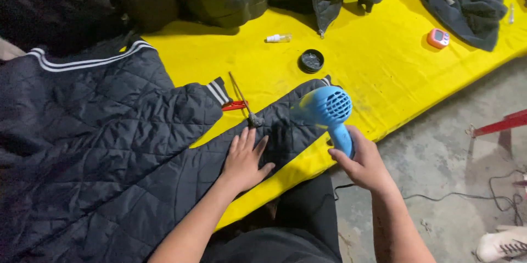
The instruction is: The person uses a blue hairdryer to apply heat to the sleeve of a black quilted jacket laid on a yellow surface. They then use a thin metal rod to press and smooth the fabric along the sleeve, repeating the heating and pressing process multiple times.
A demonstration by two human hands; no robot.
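blue hair dryer (328,110) gripped in right hand (362,163) — left hand (245,158) spread flat on quilted jacket (110,147)

A round black tin (311,60), small white bottle (278,38) and pink timer (438,38) lie on the yellow mat (379,71).

- Left hand (245,158) lies flat on the jacket sleeve (274,126), which stretches across the mat (373,65).
- Right hand (359,161), right of it, holds the hair dryer (329,110) over the sleeve's cuff.
- Behind them: round tin (310,60), small bottle (279,38), timer (438,38) further right.
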